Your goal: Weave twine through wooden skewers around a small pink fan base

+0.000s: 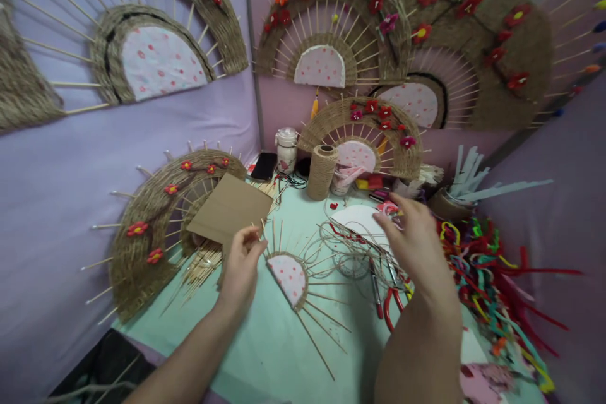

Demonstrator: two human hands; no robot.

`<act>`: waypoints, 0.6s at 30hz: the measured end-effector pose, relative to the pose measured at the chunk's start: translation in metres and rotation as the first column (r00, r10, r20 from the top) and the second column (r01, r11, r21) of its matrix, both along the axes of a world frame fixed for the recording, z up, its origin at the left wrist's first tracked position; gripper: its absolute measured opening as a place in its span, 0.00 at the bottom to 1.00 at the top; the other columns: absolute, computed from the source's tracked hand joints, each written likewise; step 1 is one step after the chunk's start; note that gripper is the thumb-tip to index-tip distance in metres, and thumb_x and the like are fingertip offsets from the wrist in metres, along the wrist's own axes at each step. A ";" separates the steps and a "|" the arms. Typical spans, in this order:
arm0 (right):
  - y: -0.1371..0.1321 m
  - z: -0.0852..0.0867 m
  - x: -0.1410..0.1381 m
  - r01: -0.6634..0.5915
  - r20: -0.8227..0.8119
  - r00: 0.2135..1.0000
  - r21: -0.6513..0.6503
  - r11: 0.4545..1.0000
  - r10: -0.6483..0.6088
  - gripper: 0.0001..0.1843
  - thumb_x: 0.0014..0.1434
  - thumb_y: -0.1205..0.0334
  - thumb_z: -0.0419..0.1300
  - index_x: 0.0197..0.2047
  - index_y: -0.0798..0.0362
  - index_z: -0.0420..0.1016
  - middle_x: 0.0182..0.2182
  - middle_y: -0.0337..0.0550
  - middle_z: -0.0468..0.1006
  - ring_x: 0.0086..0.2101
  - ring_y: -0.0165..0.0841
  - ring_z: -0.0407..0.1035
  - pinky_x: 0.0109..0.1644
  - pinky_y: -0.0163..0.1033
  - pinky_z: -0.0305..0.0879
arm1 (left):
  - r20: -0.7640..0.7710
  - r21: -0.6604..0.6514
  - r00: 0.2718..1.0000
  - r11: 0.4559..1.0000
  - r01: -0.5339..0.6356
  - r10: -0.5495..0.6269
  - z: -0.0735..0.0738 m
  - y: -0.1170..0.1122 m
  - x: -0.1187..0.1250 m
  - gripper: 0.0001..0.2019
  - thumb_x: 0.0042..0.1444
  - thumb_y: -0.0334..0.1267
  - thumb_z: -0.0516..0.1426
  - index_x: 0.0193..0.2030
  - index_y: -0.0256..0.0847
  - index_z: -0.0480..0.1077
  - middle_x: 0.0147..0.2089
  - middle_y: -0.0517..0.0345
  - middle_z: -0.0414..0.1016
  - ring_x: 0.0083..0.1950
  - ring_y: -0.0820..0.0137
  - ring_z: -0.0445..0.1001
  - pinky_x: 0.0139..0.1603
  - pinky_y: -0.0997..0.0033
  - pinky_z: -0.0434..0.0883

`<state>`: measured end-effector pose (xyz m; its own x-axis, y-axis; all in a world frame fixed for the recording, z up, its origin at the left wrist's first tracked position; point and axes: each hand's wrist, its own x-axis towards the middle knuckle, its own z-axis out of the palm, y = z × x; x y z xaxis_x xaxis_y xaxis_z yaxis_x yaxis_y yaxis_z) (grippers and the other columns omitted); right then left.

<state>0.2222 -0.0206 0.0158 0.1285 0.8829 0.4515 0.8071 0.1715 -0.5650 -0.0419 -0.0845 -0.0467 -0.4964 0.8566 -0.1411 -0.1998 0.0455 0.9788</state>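
A small half-round fan frame point(288, 279) lies on the table, its centre covered in white cloth with red dots and edged with twine. Thin wooden sticks point(326, 310) spread out from its curved edge. My left hand point(243, 259) is at the frame's upper left, thumb and fingers pinched together at the end of a stick. To the right, my right hand point(419, 246) is raised over the table, thumb and forefinger apart. Loose loops of thin twine point(350, 246) lie between the frame and my right hand. Its lower fingers are partly hidden.
Red-handled scissors point(389, 310) and a pen point(375, 287) lie beside the right forearm. A twine spool point(320, 173) and a lidded jar point(286, 150) stand behind. Cardboard point(230, 207) is at left, colourful pipe cleaners point(487, 278) at right. Finished flowered fans point(142, 233) surround the table.
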 end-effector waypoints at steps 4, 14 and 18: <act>0.000 -0.016 -0.046 -0.475 -0.161 0.880 -0.243 0.846 0.447 0.19 0.55 0.55 0.58 0.50 0.49 0.73 0.42 0.49 0.78 0.37 0.38 0.73 0.41 0.43 0.66 | 0.294 -0.192 0.954 0.981 0.000 0.057 -0.023 -0.030 0.003 0.17 0.48 0.30 0.61 0.45 0.42 0.65 0.51 0.52 0.70 0.54 0.71 0.68 0.54 0.73 0.63; -0.001 -0.054 -0.102 -0.662 -0.176 0.747 -0.282 0.694 0.641 0.12 0.36 0.74 0.64 0.24 0.47 0.77 0.17 0.36 0.76 0.19 0.31 0.69 0.21 0.34 0.60 | 0.497 -0.110 0.862 0.978 0.179 -0.102 -0.017 -0.010 0.024 0.15 0.41 0.24 0.62 0.37 0.36 0.69 0.31 0.57 0.75 0.30 0.76 0.72 0.34 0.79 0.67; -0.004 -0.034 -0.090 -0.666 -0.216 0.746 -0.256 0.701 0.630 0.09 0.42 0.69 0.65 0.29 0.47 0.78 0.20 0.39 0.78 0.17 0.30 0.68 0.22 0.36 0.61 | 0.504 0.083 0.845 0.984 0.157 -0.178 -0.016 -0.005 0.045 0.17 0.43 0.32 0.64 0.43 0.38 0.71 0.35 0.56 0.77 0.34 0.72 0.75 0.37 0.75 0.69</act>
<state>0.1321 -0.0246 -0.0186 -0.4966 0.8508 0.1718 0.4933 0.4395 -0.7506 0.0028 -0.0896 -0.0628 -0.2126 0.9298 -0.3003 -0.6619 0.0891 0.7443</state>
